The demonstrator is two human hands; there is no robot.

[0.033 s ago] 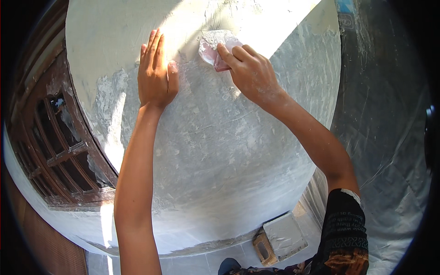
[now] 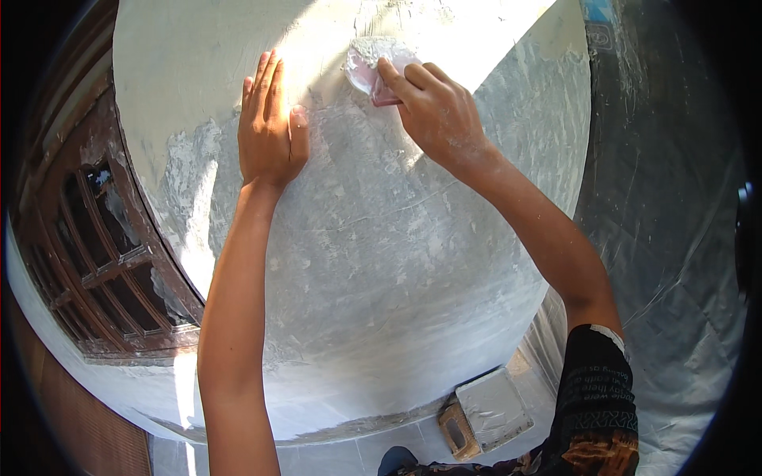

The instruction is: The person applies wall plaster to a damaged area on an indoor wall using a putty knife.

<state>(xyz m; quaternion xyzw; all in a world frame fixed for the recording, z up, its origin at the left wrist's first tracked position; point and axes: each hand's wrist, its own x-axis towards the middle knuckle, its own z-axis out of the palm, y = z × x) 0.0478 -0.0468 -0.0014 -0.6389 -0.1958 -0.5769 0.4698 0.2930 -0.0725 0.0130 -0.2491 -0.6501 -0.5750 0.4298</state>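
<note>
Fingers [image 2: 266, 87] of the left hand [image 2: 270, 131] lie straight and close together, flat against the plastered wall [image 2: 373, 262], thumb spread a little to the side; nothing is gripped. Fingers [image 2: 405, 79] of the right hand [image 2: 436, 115] are curled and clamped on a small pink scraper [image 2: 373, 71] coated with white filler, its blade pressed to the wall.

Landmark: the scraper. It sits high on the wall, right at the edge where sunlight meets shade. The left hand rests just left of it and slightly lower, apart from it. Below the scraper the wall is patchy grey-white, with rough smears of filler. Far down from the scraper, at the foot of the wall, a plasterer's hawk [image 2: 492, 408] with a wooden handle lies on the floor, its board whitened. Right of the scraper, beyond the wall's corner, clear plastic sheeting [image 2: 675, 238] hangs creased. Left and below the scraper, a dark wooden window frame [image 2: 103, 262] with a lattice of bars is set beside the wall. The right arm wears a dark patterned sleeve [image 2: 595, 404].
</note>
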